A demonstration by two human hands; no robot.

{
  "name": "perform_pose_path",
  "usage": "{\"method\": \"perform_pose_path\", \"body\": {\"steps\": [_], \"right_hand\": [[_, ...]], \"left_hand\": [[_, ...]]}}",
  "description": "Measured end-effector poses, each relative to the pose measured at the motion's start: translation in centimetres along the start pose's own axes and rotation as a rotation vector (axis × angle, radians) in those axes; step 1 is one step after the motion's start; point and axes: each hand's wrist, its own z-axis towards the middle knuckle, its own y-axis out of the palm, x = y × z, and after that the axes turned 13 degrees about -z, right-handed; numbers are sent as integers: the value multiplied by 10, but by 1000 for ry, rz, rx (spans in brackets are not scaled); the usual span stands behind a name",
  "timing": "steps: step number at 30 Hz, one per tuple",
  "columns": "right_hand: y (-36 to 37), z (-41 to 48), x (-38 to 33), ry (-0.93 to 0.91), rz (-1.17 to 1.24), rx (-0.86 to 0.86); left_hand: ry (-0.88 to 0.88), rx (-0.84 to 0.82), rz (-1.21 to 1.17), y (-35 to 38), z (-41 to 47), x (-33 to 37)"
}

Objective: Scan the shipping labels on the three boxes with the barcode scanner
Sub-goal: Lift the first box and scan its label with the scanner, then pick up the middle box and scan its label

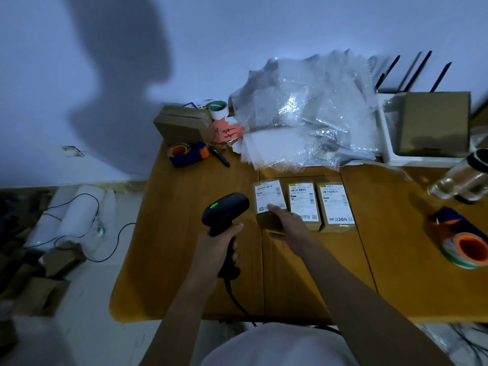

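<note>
Your left hand (219, 247) has its grip wrapped tight around the handle of the black barcode scanner (224, 215). The scanner's head tilts toward the boxes, a green light glows on top of it, and its cable trails off the near edge of the worktop (184, 273).

Your right hand (285, 225) reaches forward and its grip pinches the near end of the left box (269, 204), thumb on the near side and fingers over the label. This box sits just right of the scanner's head.

Touching it, or nearly so, stands the middle box (303, 204), and next to that the right box (335, 207). All three are small brown cartons lying in a row near the middle of the wooden worktop, each with a white shipping label facing up.

Behind the row lies a heap of bubble wrap (303, 114). At the far left corner are another cardboard box (182, 125), a blue and orange tape dispenser (184, 154) and a black pen (219, 155). To the right lie a clear bottle (462, 180) on its side and a second tape dispenser (464, 244).
</note>
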Motion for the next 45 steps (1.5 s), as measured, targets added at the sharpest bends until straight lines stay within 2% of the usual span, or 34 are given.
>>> {"method": "perform_pose_path", "body": {"steps": [4, 10, 15, 31, 39, 41, 43, 45], "right_hand": [[18, 6, 5, 71, 211, -18], [16, 16, 25, 78, 251, -40], [9, 20, 30, 118, 430, 9], [8, 26, 25, 146, 435, -2], [-1, 16, 26, 193, 222, -51], [-6, 7, 20, 192, -12, -104], [-12, -2, 9, 155, -369, -135], [-16, -5, -2, 32, -614, -53]], "left_hand": [[-6, 18, -10, -1, 2, -1], [-18, 29, -12, -6, 5, 1], [-36, 25, 17, -7, 8, -4], [-70, -75, 42, 8, 2, -12], [-90, -93, 23, 9, 1, -13], [-90, -91, 13, 11, 2, -14], [-93, -96, 23, 11, 2, -14], [-96, -101, 26, 11, 2, -14]]}}
